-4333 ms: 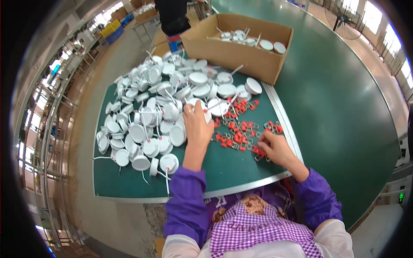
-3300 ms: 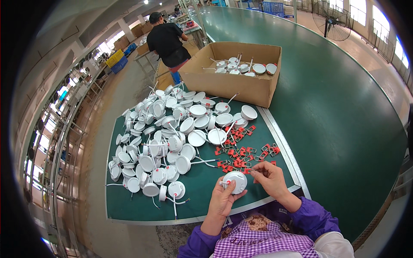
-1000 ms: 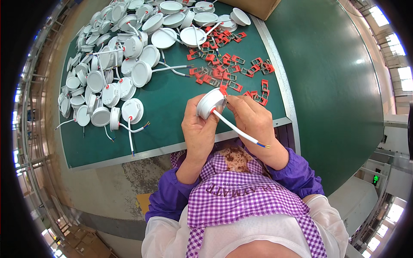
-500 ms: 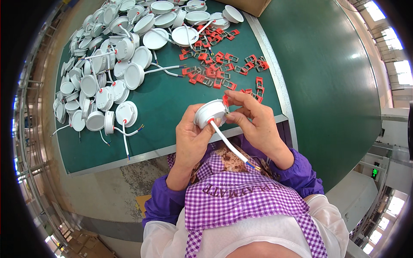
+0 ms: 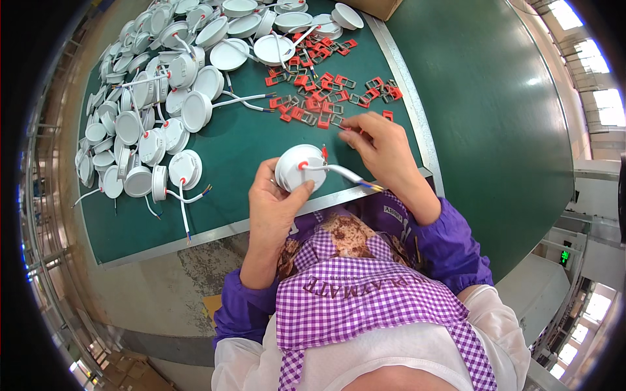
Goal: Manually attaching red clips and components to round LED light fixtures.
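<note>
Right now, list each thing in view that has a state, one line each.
left hand: gripping a round white lamp.
round white lamp: held above the mat's near edge, white cable trailing right.
right hand: fingers reaching at the red clips.
red clips: loose, scattered on the green mat.
white lamps: heaped on the mat, cables out.

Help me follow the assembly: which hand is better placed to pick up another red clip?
Probably the right hand: it reaches over the near edge of the red clips, fingertips at one of them. The left hand is busy, its grip holding the white round lamp with its wire.
</note>
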`<action>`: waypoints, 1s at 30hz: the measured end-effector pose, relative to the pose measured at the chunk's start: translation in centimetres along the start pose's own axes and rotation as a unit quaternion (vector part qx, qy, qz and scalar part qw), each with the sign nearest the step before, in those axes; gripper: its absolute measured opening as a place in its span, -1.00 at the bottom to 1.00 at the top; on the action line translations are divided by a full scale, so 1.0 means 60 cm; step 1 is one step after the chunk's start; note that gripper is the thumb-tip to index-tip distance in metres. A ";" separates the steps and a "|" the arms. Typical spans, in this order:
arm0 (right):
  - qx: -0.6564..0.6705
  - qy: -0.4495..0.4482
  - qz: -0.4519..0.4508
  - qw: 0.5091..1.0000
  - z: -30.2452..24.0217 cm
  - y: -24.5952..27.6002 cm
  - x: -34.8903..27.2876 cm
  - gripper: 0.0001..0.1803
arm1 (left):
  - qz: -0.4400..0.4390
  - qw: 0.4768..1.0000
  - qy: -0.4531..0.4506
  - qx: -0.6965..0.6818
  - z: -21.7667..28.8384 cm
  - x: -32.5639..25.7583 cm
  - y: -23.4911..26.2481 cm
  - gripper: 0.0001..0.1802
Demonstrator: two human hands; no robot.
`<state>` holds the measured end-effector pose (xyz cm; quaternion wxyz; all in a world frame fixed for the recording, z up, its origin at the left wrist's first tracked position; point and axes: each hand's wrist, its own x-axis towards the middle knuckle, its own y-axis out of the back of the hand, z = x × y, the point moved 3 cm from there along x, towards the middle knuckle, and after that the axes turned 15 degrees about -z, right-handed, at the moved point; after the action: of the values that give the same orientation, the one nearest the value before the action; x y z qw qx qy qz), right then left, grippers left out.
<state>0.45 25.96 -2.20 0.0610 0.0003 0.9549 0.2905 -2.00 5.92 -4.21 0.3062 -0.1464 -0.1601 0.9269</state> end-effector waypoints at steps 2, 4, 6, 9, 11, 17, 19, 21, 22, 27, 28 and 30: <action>-0.160 0.030 0.062 0.985 0.002 -0.008 0.019 -0.79 | 0.002 1.000 -0.002 0.015 0.016 0.001 0.014 -0.61; -0.225 0.010 0.048 0.973 0.000 -0.019 0.031 -0.81 | 0.007 1.000 -0.011 0.024 0.027 -0.004 0.019 -0.64; -0.302 -0.026 0.018 0.953 0.004 -0.028 0.043 -0.82 | 0.010 1.000 -0.012 -0.017 0.015 -0.002 0.031 -0.63; -0.335 -0.092 -0.035 0.937 0.002 -0.031 0.056 -0.82 | -0.002 0.984 -0.010 -0.176 0.002 0.003 0.035 -0.59; -0.337 -0.087 -0.041 0.937 0.009 -0.026 0.058 -0.83 | -0.015 0.956 -0.007 -0.292 -0.001 0.003 0.029 -0.57; -0.331 -0.026 -0.087 0.939 0.011 -0.010 0.060 -0.84 | -0.034 0.973 0.066 -0.220 -0.007 0.009 0.019 -0.56; -0.332 -0.023 -0.132 0.934 0.002 -0.011 0.067 -0.83 | -0.034 0.978 0.071 -0.195 -0.006 0.008 0.015 -0.56; -0.265 -0.021 -0.108 0.958 -0.014 0.002 0.055 -0.87 | -0.031 0.982 0.074 -0.171 -0.005 0.006 0.013 -0.55; -0.197 -0.017 -0.085 0.977 -0.019 0.006 0.048 -0.89 | -0.033 0.982 0.072 -0.169 -0.005 0.005 0.012 -0.56; 0.270 -0.027 -0.091 0.958 -0.009 -0.020 0.015 -0.93 | -0.044 0.981 0.073 -0.173 -0.005 0.007 0.005 -0.61; 0.337 -0.019 -0.114 0.934 -0.010 -0.028 0.009 -0.93 | -0.054 0.983 0.064 -0.165 -0.004 0.008 0.002 -0.61; 0.349 -0.025 -0.106 0.931 -0.013 -0.031 0.001 -0.91 | -0.064 0.984 0.056 -0.157 -0.002 0.011 -0.002 -0.60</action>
<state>0.38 23.97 -2.63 0.1115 -0.0727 0.9887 -0.0689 -2.42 6.45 -4.37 0.3465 -0.2332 -0.2951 0.8593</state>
